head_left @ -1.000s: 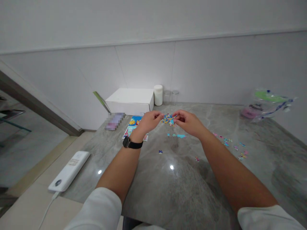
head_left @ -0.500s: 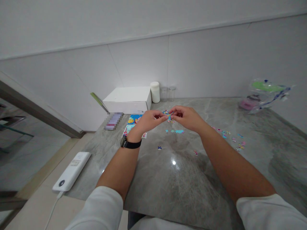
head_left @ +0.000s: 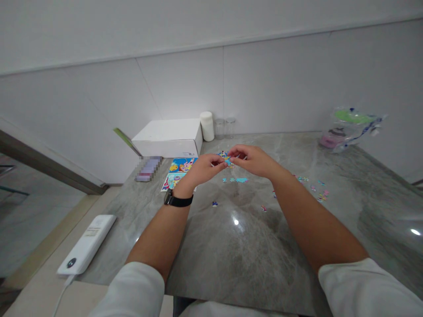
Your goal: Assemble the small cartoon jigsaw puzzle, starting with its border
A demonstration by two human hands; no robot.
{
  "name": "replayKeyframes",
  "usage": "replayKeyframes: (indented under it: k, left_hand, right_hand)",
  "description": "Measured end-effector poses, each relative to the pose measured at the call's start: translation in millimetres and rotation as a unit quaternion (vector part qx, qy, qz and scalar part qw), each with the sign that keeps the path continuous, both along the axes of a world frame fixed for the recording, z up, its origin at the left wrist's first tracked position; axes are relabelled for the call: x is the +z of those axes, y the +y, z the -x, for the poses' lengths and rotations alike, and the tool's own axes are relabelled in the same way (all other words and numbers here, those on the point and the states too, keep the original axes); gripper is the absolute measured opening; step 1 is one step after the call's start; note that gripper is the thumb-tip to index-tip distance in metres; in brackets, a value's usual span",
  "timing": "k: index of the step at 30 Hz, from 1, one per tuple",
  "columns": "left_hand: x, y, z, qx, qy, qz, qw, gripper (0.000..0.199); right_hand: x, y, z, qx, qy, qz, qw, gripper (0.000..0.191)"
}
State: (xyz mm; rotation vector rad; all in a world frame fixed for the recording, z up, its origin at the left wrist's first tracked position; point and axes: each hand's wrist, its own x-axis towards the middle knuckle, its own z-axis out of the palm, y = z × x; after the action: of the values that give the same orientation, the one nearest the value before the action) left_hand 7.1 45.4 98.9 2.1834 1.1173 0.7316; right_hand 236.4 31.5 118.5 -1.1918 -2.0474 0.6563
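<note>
Over the far middle of the grey table, my left hand (head_left: 209, 169) and my right hand (head_left: 250, 159) meet almost fingertip to fingertip. Both hands are closed in a pinch on small colourful jigsaw puzzle pieces (head_left: 228, 161), partly hidden by the fingers. Behind the fingertips more joined pieces (head_left: 223, 153) show. Just nearer to me lies a short row of light blue pieces (head_left: 241, 180). One dark blue piece (head_left: 215, 204) and one reddish piece (head_left: 263, 208) lie singly. Beside my left wrist, partly covered by it, are printed picture cards (head_left: 178, 165).
Loose pieces (head_left: 322, 193) are scattered right of my right forearm. At the back stand a white box (head_left: 168, 136), a white bottle (head_left: 207, 127) and clear jars (head_left: 229, 128). A phone (head_left: 148, 169), a white power bank (head_left: 87, 244) and a plastic bag (head_left: 350, 127) lie toward the edges.
The view has turned slightly right, so the table's things sit further left. My hands stay close together, and a little more of the blue pieces shows between the fingertips.
</note>
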Motion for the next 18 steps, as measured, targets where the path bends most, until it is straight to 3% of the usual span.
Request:
replayKeyframes:
  k: [6, 12, 18]
  left_hand:
    - [0.4, 1, 0, -0.027, 0.020, -0.004, 0.999, 0.037]
    - [10.5, 9, 21, 0.061, 0.032, -0.029, 0.997, 0.037]
    - [21.3, 10, 35, 0.084, 0.024, -0.040, 0.995, 0.039]
  right_hand:
    - [-5.5, 3, 1, 0.025, -0.010, 0.038, 0.999, 0.014]
    - [-7.0, 9, -7, 0.016, -0.014, 0.061, 0.998, 0.015]
    - [-5.5, 10, -11, -0.001, -0.065, 0.070, 0.995, 0.013]
